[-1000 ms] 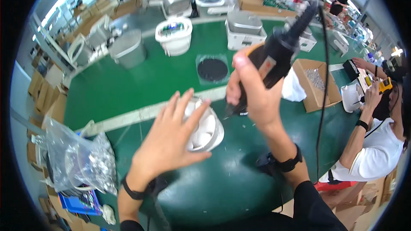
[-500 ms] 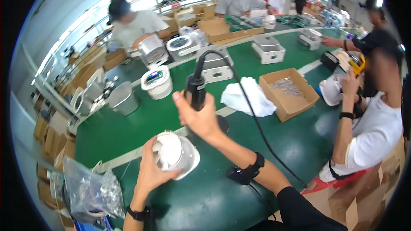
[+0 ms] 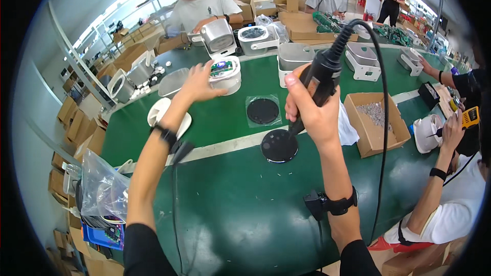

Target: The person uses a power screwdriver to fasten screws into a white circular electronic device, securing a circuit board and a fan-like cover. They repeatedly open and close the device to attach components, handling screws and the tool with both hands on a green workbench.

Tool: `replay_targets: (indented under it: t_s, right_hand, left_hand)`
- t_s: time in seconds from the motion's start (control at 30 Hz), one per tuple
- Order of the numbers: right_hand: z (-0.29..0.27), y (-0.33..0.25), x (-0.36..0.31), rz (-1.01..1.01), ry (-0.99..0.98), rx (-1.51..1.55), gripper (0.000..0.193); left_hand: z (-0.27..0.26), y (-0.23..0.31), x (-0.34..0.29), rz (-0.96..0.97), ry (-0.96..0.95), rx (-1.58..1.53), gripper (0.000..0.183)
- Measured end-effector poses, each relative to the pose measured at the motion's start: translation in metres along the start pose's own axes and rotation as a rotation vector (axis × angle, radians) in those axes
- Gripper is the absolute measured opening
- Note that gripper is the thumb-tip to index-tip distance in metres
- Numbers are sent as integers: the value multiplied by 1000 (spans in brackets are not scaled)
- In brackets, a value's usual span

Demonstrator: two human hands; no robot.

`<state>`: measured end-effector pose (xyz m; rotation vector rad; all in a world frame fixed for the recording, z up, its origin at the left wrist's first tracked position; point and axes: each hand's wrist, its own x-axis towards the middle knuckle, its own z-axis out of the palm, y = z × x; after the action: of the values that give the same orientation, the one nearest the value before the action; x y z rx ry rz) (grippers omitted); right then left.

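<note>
My right hand (image 3: 319,115) is wrapped round a black corded electric screwdriver (image 3: 326,66), tip pointing down. That tip is beside a glossy black disc (image 3: 279,146) on the green table. A second black disc (image 3: 263,111) lies behind it on clear plastic film. My left hand (image 3: 198,86), fingers spread and holding nothing, reaches to the left edge of a white housing (image 3: 228,78) topped with a green circuit board (image 3: 221,68). I cannot tell whether they touch. Below my left forearm, and partly hidden by it, lies a white part (image 3: 159,111) with a rounded base.
Behind the screwdriver stands a grey-white container (image 3: 296,55). A cardboard box (image 3: 376,145) of small metal pieces sits at right, beside a white cloth (image 3: 348,125). A clear plastic bag (image 3: 102,184) is at lower left. A co-worker's hand (image 3: 452,132) works at far right.
My left hand has let go of the white part, which now lies farther forward and left, and has opened toward the circuit-board housing. The screwdriver stays in my right hand. The view has shifted.
</note>
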<state>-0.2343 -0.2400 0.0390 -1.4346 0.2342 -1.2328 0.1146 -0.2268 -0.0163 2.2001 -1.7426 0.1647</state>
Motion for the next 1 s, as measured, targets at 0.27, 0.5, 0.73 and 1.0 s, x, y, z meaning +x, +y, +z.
replay_targets:
  t_s: [0.27, 0.5, 0.73, 1.0]
  right_hand:
    - [0, -3, 0, -55, -32, -25, 20]
    - [0, 2, -2, -91, -140, -198, 14]
    - [11, 1, -5, -64, -130, -127, 13]
    - [12, -8, -3, -62, -94, 115, 19]
  left_hand:
    - [80, -20, 111, -602, -128, -75, 145]
    - [68, -30, 109, -213, -276, -105, 128]
    - [75, -87, 65, -492, -61, -916, 43]
    - [8, 0, -15, -395, 18, -877, 21]
